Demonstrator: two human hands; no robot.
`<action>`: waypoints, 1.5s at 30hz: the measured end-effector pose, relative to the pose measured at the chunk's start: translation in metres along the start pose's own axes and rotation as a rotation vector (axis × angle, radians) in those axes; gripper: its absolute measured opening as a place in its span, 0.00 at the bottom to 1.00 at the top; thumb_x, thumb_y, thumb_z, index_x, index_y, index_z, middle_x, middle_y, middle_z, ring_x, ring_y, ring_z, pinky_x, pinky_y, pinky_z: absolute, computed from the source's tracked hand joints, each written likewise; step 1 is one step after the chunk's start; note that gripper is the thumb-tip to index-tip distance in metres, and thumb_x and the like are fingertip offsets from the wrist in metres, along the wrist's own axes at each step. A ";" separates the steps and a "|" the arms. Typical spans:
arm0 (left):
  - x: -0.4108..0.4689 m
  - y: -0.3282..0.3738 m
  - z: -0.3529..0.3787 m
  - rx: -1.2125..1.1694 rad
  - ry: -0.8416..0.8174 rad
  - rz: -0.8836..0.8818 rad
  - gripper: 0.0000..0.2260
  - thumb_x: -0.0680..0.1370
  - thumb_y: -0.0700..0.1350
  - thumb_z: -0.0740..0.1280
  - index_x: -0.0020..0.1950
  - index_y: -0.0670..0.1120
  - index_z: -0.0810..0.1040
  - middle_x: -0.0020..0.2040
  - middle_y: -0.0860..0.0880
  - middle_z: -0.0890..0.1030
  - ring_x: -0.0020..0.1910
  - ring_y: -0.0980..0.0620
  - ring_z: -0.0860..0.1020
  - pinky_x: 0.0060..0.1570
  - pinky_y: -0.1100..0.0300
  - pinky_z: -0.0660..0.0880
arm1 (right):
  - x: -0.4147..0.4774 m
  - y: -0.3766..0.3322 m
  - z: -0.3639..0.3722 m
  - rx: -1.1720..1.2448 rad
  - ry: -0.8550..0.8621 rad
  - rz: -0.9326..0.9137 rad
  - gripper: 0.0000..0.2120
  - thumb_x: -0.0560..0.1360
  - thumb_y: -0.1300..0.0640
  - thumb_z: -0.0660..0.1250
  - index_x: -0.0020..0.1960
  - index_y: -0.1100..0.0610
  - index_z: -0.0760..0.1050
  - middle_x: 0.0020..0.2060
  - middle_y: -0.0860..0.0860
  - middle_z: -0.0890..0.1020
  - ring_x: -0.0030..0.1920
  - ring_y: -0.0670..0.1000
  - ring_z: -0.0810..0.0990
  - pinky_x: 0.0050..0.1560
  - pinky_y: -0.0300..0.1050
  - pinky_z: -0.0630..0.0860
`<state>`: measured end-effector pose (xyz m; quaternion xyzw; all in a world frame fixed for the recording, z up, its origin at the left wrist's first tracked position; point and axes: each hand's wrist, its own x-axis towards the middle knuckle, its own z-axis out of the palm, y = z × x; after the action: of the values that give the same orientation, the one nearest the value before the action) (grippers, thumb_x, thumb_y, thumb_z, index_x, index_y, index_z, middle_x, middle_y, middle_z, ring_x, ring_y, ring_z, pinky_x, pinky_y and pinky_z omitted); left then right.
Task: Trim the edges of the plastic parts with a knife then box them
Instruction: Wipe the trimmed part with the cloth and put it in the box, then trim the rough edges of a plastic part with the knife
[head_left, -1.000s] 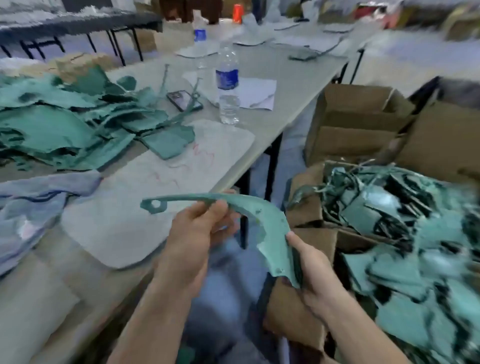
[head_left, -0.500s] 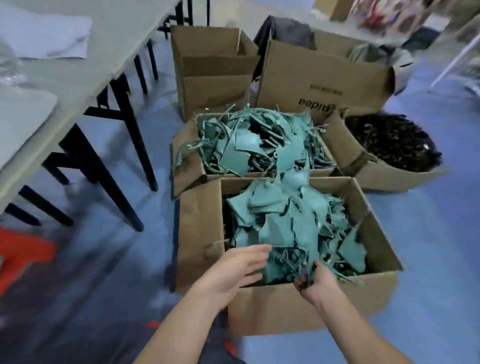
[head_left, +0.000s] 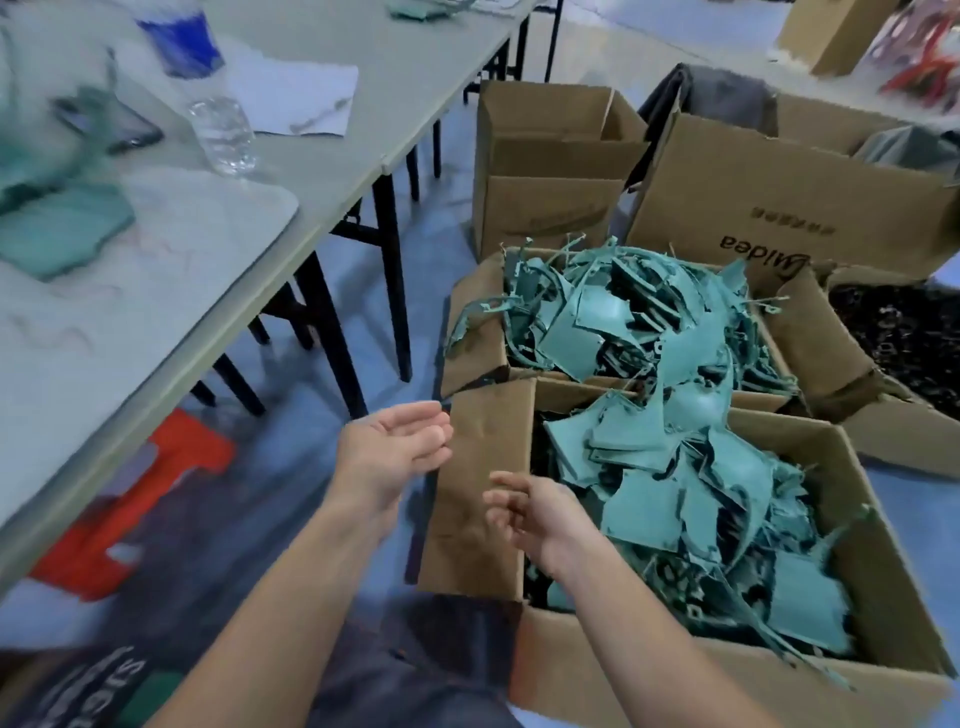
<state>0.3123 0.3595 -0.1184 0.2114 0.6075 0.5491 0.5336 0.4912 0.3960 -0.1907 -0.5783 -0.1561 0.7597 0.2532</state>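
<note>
A cardboard box on the floor at my right holds a heap of green plastic parts. Behind it a second box is piled with more green pieces. My left hand hovers palm up, fingers relaxed, holding nothing, just left of the near box's side flap. In front of that flap my right hand hangs with loosely curled fingers, also holding nothing. No knife is visible. More green parts lie blurred on the table at the left.
A water bottle, a phone, a paper sheet and a white mat are on the table. Further cardboard boxes stand behind; one at the right holds dark pieces. An orange stool sits under the table.
One second ago both hands held a curved green part over the table edge. Half a second ago they reached into the near box. Now both are withdrawn to its left side, holding nothing.
</note>
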 end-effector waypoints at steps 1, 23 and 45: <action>-0.002 0.010 -0.009 0.068 0.032 0.030 0.07 0.73 0.34 0.76 0.44 0.45 0.87 0.40 0.46 0.87 0.36 0.52 0.86 0.32 0.65 0.78 | -0.005 -0.002 0.025 -0.014 -0.079 -0.012 0.09 0.80 0.62 0.64 0.57 0.61 0.80 0.34 0.57 0.82 0.30 0.52 0.76 0.34 0.40 0.72; -0.232 0.135 -0.414 0.580 1.526 0.533 0.09 0.71 0.51 0.66 0.42 0.53 0.86 0.43 0.58 0.84 0.50 0.55 0.79 0.50 0.57 0.73 | -0.217 0.135 0.499 -1.012 -1.278 -0.673 0.10 0.76 0.68 0.66 0.47 0.57 0.84 0.36 0.54 0.86 0.38 0.49 0.80 0.42 0.44 0.77; -0.250 0.092 -0.574 0.233 1.672 0.218 0.39 0.73 0.40 0.72 0.80 0.55 0.58 0.48 0.59 0.81 0.46 0.56 0.81 0.43 0.65 0.74 | -0.233 0.308 0.701 -1.761 -1.139 -1.336 0.12 0.76 0.48 0.68 0.54 0.55 0.78 0.39 0.50 0.80 0.43 0.54 0.80 0.42 0.48 0.77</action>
<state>-0.1384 -0.0767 -0.0309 -0.1527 0.8309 0.5068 -0.1715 -0.1959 0.0498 0.0301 0.0530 -0.9636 0.2618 0.0124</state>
